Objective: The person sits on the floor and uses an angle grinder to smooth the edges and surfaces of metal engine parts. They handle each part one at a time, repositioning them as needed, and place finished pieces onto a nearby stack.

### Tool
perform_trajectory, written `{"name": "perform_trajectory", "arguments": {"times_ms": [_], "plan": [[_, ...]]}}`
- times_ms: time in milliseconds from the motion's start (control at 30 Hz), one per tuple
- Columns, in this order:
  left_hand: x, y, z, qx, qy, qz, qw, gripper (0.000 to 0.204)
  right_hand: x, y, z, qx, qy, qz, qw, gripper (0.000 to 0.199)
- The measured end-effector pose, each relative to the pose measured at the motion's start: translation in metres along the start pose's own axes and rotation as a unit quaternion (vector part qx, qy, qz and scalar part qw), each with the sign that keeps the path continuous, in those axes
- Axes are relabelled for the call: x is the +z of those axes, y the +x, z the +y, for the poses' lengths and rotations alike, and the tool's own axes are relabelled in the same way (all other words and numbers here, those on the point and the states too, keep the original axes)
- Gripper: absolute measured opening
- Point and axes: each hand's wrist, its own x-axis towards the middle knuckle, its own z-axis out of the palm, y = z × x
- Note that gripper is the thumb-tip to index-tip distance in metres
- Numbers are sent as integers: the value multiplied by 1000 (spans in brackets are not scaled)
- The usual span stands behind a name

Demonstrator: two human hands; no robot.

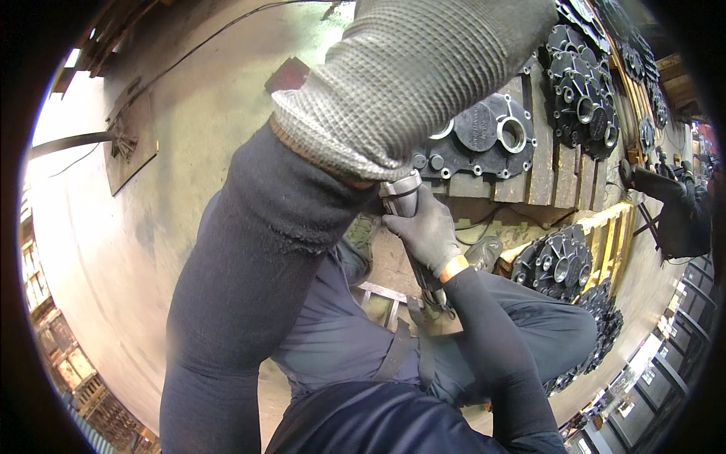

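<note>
My right hand (425, 233), in a grey glove, is wrapped round a hand-held power tool (402, 198) with a silver head and a dark rear body. The tool's front end is hidden behind my left arm. Very close to the view, my left hand (412, 83) reaches across to the upper right in a rough grey glove. Its fingers cannot be made out. Just beyond the tool, a black cast housing cover (484, 136) with bright machined bores lies on a slatted wooden stand (563, 174).
More black covers (582, 98) lie at the upper right, and stacked ones (556, 261) stand right of my knee beside a yellow wooden frame (609, 234). A dark cable (219, 32) crosses the far left. A person in dark clothes (677, 204) is at the far right.
</note>
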Motion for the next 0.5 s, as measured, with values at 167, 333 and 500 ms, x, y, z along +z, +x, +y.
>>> {"name": "perform_trajectory", "arguments": {"times_ms": [167,333,500], "plan": [[2,0,-19,64,-28,-17,997,38,-5,5,1,7,-12,15,1000,58],[-10,3,-43,173,-86,-37,980,39,-3,5,0,3,-20,1,1000,59],[-21,2,-46,167,-125,-99,973,39,1,0,-1,0,-14,-10,1000,63]]}}
